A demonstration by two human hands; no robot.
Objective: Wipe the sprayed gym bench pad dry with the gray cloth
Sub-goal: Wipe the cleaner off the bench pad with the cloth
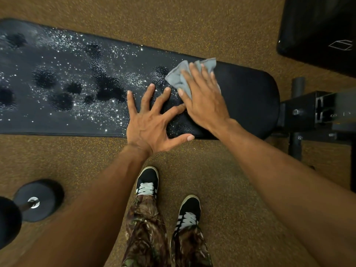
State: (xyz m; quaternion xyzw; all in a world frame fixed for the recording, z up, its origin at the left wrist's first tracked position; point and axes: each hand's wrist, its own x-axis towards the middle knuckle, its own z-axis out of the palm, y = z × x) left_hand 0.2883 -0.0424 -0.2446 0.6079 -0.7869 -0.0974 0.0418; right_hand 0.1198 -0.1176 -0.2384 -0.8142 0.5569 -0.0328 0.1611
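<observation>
Right hand [204, 105] flat on gray cloth [178, 79] near bench pad [248, 93] end, left hand [146, 124] splayed at front edge, droplets [63, 45] leftward

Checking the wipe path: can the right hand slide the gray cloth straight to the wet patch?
Probably only partly. The left hand lies spread flat on the bench pad beside the gray cloth, between the right hand and the droplets; the pad's far edge looks free.

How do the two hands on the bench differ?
The left hand lies bare on the bench pad, fingers spread wide; the right hand presses the gray cloth, fingers closer together. The left hand sits by the droplets, the right hand nearer the dry-looking end. Both are flat, palms down.
</observation>
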